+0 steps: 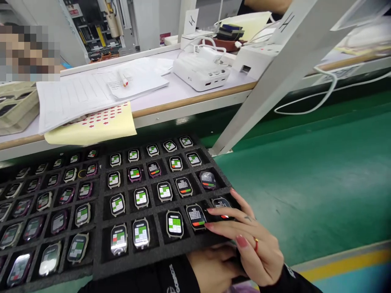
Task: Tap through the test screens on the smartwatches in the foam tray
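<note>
A black foam tray holds several square smartwatch bodies without straps, one to a pocket. Most lit screens show green and white blocks; some show rows of small text above a red and green bar. My right hand is over the near right corner, fingers stretched out. Two fingertips reach the right edge of a text-screen smartwatch. Another smartwatch lies partly hidden behind those fingers. Beneath the tray's near edge my left hand supports it, its fingertips hidden by the tray and my right hand.
More smartwatches sit in the foam tray section at left. Beyond stands a workbench with papers, a yellow sheet, a white multi-port charger and a beige bin. A slanted white post rises at right above green floor.
</note>
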Demonstrator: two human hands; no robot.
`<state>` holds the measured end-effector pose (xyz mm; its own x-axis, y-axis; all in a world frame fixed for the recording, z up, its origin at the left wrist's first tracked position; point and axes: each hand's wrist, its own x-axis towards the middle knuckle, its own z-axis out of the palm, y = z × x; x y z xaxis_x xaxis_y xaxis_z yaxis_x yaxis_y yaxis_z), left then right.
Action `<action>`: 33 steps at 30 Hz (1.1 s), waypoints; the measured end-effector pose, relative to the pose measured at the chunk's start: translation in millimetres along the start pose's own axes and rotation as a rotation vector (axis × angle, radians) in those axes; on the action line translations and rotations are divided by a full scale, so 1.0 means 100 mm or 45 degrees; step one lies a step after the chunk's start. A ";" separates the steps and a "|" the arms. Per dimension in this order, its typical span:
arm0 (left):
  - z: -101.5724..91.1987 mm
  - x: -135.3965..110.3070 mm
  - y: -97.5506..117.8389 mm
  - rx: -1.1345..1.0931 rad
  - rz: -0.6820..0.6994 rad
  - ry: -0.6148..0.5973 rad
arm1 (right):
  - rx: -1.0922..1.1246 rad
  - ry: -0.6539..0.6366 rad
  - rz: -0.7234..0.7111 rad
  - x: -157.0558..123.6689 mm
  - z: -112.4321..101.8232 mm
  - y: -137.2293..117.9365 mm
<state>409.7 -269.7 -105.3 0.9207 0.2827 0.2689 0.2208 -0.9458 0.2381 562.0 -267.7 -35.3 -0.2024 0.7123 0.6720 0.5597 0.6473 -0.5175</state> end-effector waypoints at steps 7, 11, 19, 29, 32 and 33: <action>-0.11 0.02 -0.07 0.041 0.131 0.076 | -0.023 -0.005 0.050 0.03 0.06 -0.03; -0.11 0.03 -0.08 -0.009 0.126 -0.050 | -0.009 -0.039 0.067 0.06 0.04 -0.03; -0.18 0.08 -0.15 -0.341 0.075 -0.192 | 0.005 0.261 0.228 -0.05 -0.28 0.02; -0.26 0.11 -0.15 -0.392 0.043 -0.302 | -0.118 0.263 0.245 -0.14 -0.34 0.04; -0.24 0.10 -0.15 -0.407 0.035 -0.297 | -0.157 0.196 0.204 -0.15 -0.34 0.08; -0.24 0.10 -0.15 -0.410 0.034 -0.286 | -0.171 0.173 0.188 -0.15 -0.34 0.10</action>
<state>407.6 -248.6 -84.4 0.9802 0.1828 0.0764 0.1166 -0.8438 0.5238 598.1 -281.0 -32.2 -0.0053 0.7476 0.6641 0.6786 0.4905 -0.5467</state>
